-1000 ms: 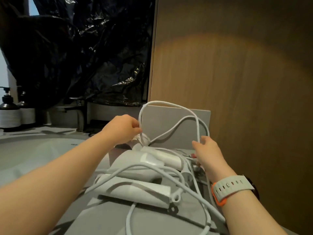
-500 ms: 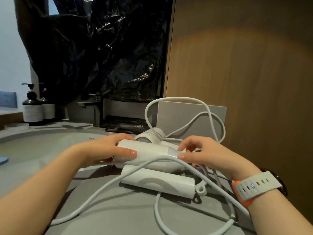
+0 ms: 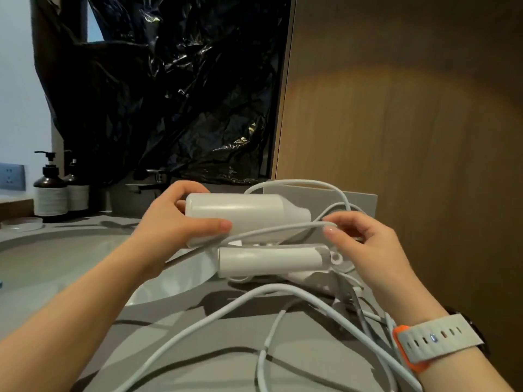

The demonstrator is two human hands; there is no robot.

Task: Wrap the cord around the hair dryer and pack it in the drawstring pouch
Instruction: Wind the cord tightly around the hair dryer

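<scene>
Far left of the left hand: wall socket (image 3: 11,176), two dark pump bottles (image 3: 51,190) and a shallow dish (image 3: 22,224) on the counter (image 3: 198,349). Pale sink basin (image 3: 56,264) lies under the left forearm. Crumpled black plastic sheet (image 3: 169,94) hangs beyond the left hand, with a tap (image 3: 152,179) just behind its knuckles. Left forearm reaches in from the lower left, wrist bent slightly upward. Left hand (image 3: 175,224) grips the blunt rear end of the white hair dryer (image 3: 246,213): thumb laid flat along the near side, fingers curled over the top and far side. The barrel lies level between the two hands, nozzle pointing toward the right hand, and the handle (image 3: 271,260) is folded beneath it. Cannot tell whether the handle touches the counter. One strand of the white cord (image 3: 254,301) runs from below the left thumb, across the barrel's near side, up to the right hand. Right hand (image 3: 365,247), just beside the nozzle, pinches that strand between thumb and forefinger, the other fingers curled loosely behind. More cord arches beyond the right hand in front of a grey board (image 3: 365,202); slack loops lie on the counter below both hands. Right forearm enters from the lower right, a pale watch strap (image 3: 435,340) with orange edging on the wrist. Wood panel (image 3: 410,137) stands to the right of it.
</scene>
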